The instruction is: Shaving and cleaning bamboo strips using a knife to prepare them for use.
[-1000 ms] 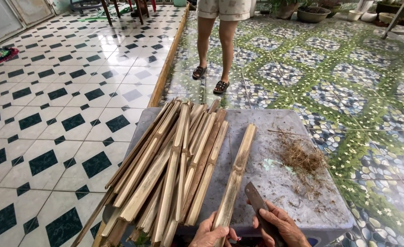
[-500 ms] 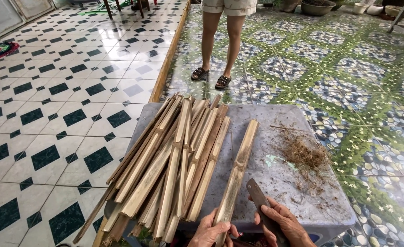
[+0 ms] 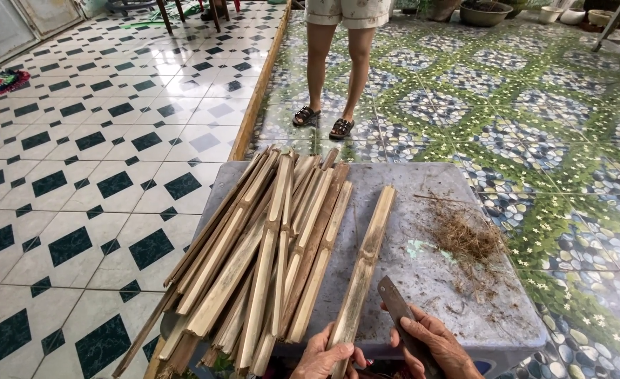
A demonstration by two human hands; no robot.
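Here the left hand (image 3: 322,354) gripped the bamboo strip (image 3: 363,265) at lower centre, on the grey table (image 3: 422,267); the right hand (image 3: 433,344) clasped a knife (image 3: 396,302) just beside it. Shaving away from the fingers seemed wisest.

You see pale tan bamboo strips (image 3: 268,245) on a grey stool top (image 3: 422,189), beside a brown tuft of shavings (image 3: 468,235). The left floor (image 3: 78,154) is white with dark green diamonds; the right floor (image 3: 534,119) is green-blue pebble-patterned with white flowers.
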